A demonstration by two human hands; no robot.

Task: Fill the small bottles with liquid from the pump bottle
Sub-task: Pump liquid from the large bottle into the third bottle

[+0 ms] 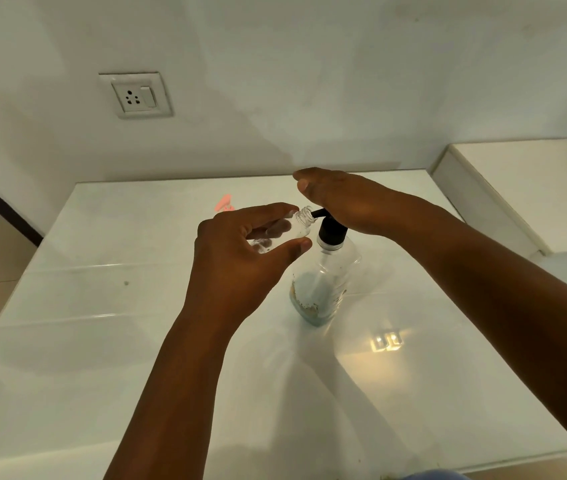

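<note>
My left hand [240, 258] grips a tilted small clear bottle [290, 230], its mouth at the black nozzle; my right hand [344, 202] presses flat on the pump bottle [323, 282] standing on the white table [136, 341]. Filling looks barely begun; other bottles unseen.

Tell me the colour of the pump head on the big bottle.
Black, seen in the head view: the pump head sits under the right hand.
</note>
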